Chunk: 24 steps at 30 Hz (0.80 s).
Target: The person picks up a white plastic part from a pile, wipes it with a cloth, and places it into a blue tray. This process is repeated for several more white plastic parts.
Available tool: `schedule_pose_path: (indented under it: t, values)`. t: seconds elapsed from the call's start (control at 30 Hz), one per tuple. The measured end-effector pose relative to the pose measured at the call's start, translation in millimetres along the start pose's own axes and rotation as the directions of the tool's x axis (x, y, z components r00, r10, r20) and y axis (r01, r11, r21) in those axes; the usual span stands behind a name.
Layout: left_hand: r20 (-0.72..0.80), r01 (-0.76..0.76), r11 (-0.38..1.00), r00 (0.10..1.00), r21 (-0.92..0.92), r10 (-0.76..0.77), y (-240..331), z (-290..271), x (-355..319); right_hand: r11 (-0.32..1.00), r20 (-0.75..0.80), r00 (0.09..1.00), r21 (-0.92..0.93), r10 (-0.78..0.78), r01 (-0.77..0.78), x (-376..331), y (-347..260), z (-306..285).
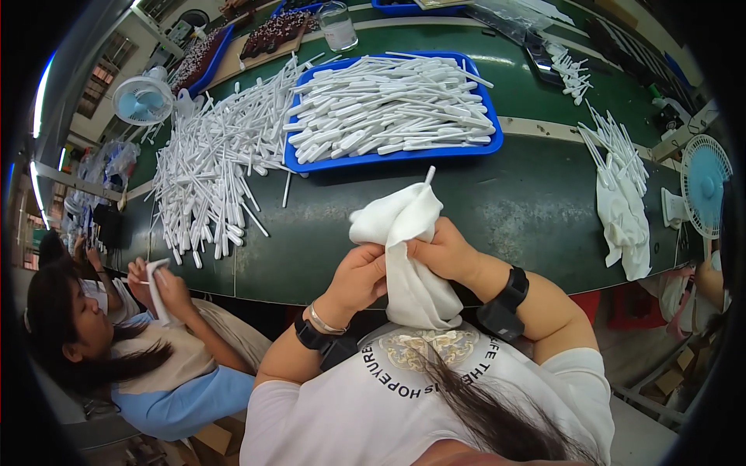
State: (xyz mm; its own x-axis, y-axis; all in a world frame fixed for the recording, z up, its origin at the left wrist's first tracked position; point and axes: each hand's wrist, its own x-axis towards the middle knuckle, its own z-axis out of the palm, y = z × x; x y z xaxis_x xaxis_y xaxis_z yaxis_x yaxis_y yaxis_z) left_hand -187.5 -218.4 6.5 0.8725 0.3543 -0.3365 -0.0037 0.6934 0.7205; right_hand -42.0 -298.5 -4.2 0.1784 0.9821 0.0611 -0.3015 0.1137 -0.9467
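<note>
**A:** What are the hands doing?

**B:** Both are closed on a white cloth (408,256) held just above the person's chest, at the near edge of a dark green table (497,202). The left hand (357,276) grips the cloth from the left, the right hand (443,252) from the right, fingers curled in. The cloth bunches up above the hands and hangs down below them.

**A:** Is anything inside the cloth?

**B:** A thin white stick (429,175) pokes out of the top. How much of it is wrapped, I cannot tell.

**A:** What lies beyond the hands?

**B:** Straight ahead on the table sits a blue tray (493,132) heaped with white plastic sticks. Left of it, a loose pile (210,171) of the same sticks spreads across the table. To the right lies a second cloth (625,225) with a few sticks beside it.

**A:** Anything further out?

**B:** A small blue fan (142,99) stands at the far left and another fan (703,186) at the right edge. A clear jar (338,27) stands behind the tray. At lower left, a co-worker (116,349) sits holding a stick in a cloth.
</note>
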Motion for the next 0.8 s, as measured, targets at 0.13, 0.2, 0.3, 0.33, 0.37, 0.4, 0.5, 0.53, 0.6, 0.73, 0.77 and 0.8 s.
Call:
schedule_pose_path:
  t: [0.13,0.2,0.3,0.33,0.37,0.4,0.5,0.53,0.6,0.73,0.77,0.8]
  values:
    - [0.389,0.3,0.876,0.91,-0.378,-0.143,-8,-14,-5,0.985,-0.206,0.978,0.174,0.015,0.021,0,-16,-3]
    - [0.396,0.308,0.879,0.905,-0.364,-0.153,-14,-23,-10,0.972,-0.204,0.977,0.233,0.057,-0.008,0,-20,-10]
    - [0.428,0.337,0.883,0.886,-0.326,-0.18,-8,-21,-13,0.94,-0.211,0.969,0.337,0.131,-0.054,3,-23,-18]
    - [0.242,0.03,0.993,0.969,0.112,-0.057,-5,-21,-15,0.976,-0.249,0.966,0.218,0.073,-0.018,5,-21,-18]
    - [0.129,-0.2,0.799,0.98,0.567,0.153,-1,-18,-18,0.995,-0.277,0.961,0.094,0.012,0.015,7,-19,-18]
    - [0.13,-0.279,0.364,0.914,0.889,0.384,5,-17,-18,0.998,-0.296,0.954,-0.034,-0.056,0.048,9,-19,-18]
    - [0.207,-0.33,0.188,0.854,0.925,0.477,27,-27,-23,0.989,-0.183,0.977,-0.125,-0.106,0.083,10,-20,-21]
    - [0.252,-0.348,0.098,0.82,0.932,0.514,33,-31,-25,0.98,-0.128,0.984,-0.169,-0.127,0.105,10,-21,-23]
    - [0.133,-0.3,0.449,0.921,0.842,0.365,41,-38,-35,0.997,-0.099,0.992,-0.009,-0.079,0.078,10,-23,-26]
    - [0.049,-0.033,0.981,0.999,0.192,0.024,34,-46,-48,0.968,0.023,0.994,0.227,0.104,-0.106,14,-20,-25]
    - [0.025,-0.071,0.997,0.997,-0.008,0.071,26,-45,-45,0.97,0.04,0.981,0.145,0.191,-0.195,15,-16,-21]
    - [0.012,-0.084,0.995,0.996,-0.051,0.084,19,-42,-32,0.982,0.078,0.98,0.014,0.185,-0.187,16,-5,-17]
